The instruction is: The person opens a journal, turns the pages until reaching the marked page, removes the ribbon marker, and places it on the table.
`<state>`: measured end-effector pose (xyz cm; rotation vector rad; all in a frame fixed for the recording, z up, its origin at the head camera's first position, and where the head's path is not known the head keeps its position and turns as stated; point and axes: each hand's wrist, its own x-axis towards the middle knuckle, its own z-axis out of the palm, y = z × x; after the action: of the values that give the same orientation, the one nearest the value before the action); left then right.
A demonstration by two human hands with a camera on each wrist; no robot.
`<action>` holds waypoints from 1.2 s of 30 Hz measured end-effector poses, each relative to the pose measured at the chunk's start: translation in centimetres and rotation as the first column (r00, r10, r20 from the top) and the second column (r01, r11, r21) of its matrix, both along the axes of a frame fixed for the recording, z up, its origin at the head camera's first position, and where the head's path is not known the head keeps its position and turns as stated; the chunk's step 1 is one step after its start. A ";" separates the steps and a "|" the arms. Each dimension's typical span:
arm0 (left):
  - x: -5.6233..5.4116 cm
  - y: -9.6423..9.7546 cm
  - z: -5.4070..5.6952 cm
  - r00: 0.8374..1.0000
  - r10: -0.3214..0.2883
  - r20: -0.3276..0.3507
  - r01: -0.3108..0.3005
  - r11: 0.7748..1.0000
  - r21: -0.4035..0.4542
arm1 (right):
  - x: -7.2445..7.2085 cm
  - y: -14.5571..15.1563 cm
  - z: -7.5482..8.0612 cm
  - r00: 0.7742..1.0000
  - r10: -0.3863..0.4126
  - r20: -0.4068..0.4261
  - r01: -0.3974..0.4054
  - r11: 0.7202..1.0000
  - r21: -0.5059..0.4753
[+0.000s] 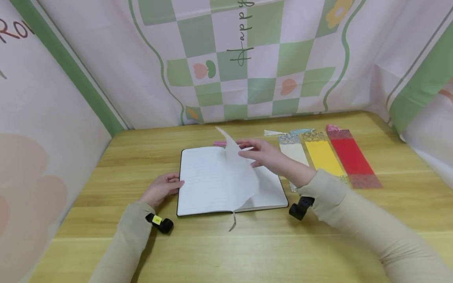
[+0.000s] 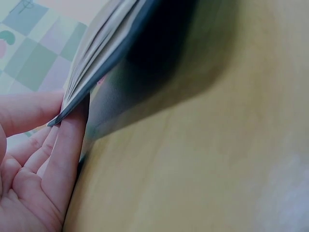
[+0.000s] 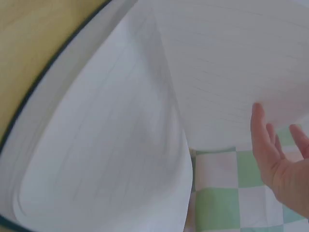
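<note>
An open notebook (image 1: 201, 181) with lined white pages and a dark cover lies on the wooden table. My left hand (image 1: 162, 188) pinches its left edge; in the left wrist view the thumb is above the page stack (image 2: 104, 46) and fingers lie beneath the cover. A single page (image 1: 241, 179) stands partly raised near the middle, curving to the right. Beside its upper part is my right hand (image 1: 267, 155), fingers loosely extended. In the right wrist view a fingertip meets or nearly meets the paper; contact cannot be told. A grey ribbon (image 1: 232, 222) hangs from the notebook's lower edge.
Right of the notebook lie white (image 1: 291, 151), yellow (image 1: 322, 155) and red (image 1: 354, 155) tasselled bookmarks, the white one partly behind the right arm. A pink item (image 1: 219, 144) shows behind the notebook. A checked cloth (image 1: 233, 90) hangs along the table's back edge.
</note>
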<state>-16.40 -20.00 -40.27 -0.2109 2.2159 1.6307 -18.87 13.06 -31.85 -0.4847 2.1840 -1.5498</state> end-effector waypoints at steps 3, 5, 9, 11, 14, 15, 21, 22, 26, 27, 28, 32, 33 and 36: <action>0.0 0.1 0.2 1.000 0.000 0.004 0.000 1.000 -0.004 | 0.2 -0.6 -0.2 0.997 0.073 0.031 -0.071 0.994 -0.079; -0.1 0.1 0.3 1.000 0.004 0.009 -0.004 1.000 -0.005 | 0.5 -1.0 -0.4 0.991 0.136 0.001 -0.136 0.990 -0.042; -0.1 0.2 0.3 1.000 0.002 0.012 -0.002 1.000 -0.011 | 1.2 -1.8 -1.1 0.956 0.266 -0.123 -0.240 0.951 0.197; -0.1 0.2 0.3 1.000 0.003 0.012 -0.003 1.000 -0.013 | 1.5 -2.1 -1.6 0.927 0.337 -0.164 -0.273 0.907 0.321; -0.1 0.2 0.2 1.000 -0.001 0.010 0.001 1.000 -0.012 | 1.7 -2.4 -2.3 0.891 0.420 -0.171 -0.304 0.834 0.461; -0.1 0.2 0.1 1.000 0.000 0.010 0.000 1.000 -0.012 | 1.8 -2.5 -2.4 0.883 0.439 -0.165 -0.311 0.812 0.494; -0.3 0.0 0.1 0.999 -0.030 -0.029 0.031 0.999 0.022 | 2.2 -3.2 -2.8 0.877 0.470 -0.098 -0.327 0.734 0.595; -0.3 0.0 0.0 0.999 -0.040 -0.037 0.041 0.999 0.028 | 2.2 -3.3 -2.9 0.874 0.476 -0.095 -0.330 0.725 0.604; -0.4 -0.2 -0.1 0.998 -0.051 -0.043 0.053 0.998 0.037 | 2.4 -3.7 -3.1 0.853 0.513 -0.096 -0.337 0.683 0.648; -0.3 -0.3 -0.1 0.998 -0.051 -0.043 0.053 0.998 0.036 | 2.4 -3.8 -3.1 0.847 0.522 -0.102 -0.335 0.674 0.659; -0.3 -0.3 -0.1 0.997 -0.058 -0.045 0.059 0.998 0.034 | 2.4 -3.9 -3.1 0.844 0.526 -0.101 -0.333 0.663 0.670; -0.2 -0.4 0.0 0.998 -0.054 -0.038 0.056 0.997 0.047 | 2.4 -4.2 -3.2 0.846 0.526 -0.089 -0.320 0.633 0.705; -0.2 -0.4 0.0 0.998 -0.052 -0.032 0.054 0.997 0.052 | 2.4 -4.3 -3.3 0.846 0.526 -0.087 -0.316 0.625 0.714; -0.1 -0.4 0.1 0.999 -0.032 -0.006 0.032 0.995 0.091 | 2.5 -4.5 -3.5 0.847 0.525 -0.082 -0.303 0.604 0.737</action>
<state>-16.50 -20.37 -40.14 -0.1462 2.1317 1.7121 -16.38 8.55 -35.34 -0.9204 2.4146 -0.3259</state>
